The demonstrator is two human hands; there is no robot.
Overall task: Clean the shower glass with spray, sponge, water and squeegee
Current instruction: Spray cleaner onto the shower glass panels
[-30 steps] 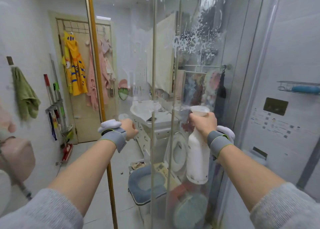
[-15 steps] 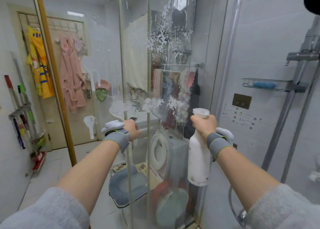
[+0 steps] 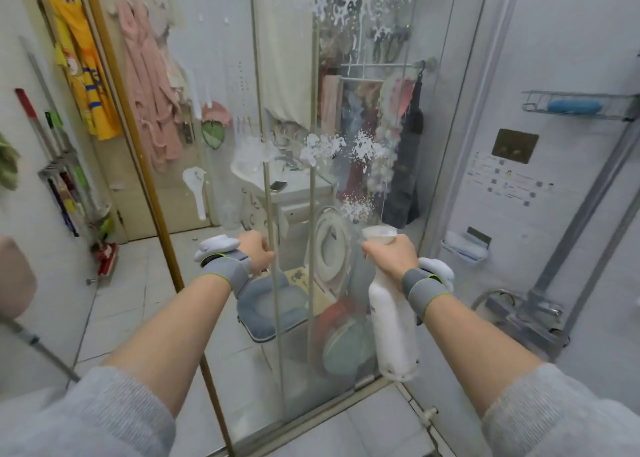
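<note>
Right hand (image 3: 393,254): curled round the neck of the white spray bottle (image 3: 393,321), which is held upright just before the shower glass (image 3: 346,335).
Left hand (image 3: 254,252): fingers curled; whether anything is held cannot be told.
Foam (image 3: 341,146): spattered in patches on the glass.

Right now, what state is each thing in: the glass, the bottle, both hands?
shower glass: foam patches at top and mid-height, not wiped
spray bottle: upright, nozzle toward the glass
right hand: grips the bottle's neck
left hand: curled at a vertical bar of the glass
wire shelf: holds a blue item
</note>
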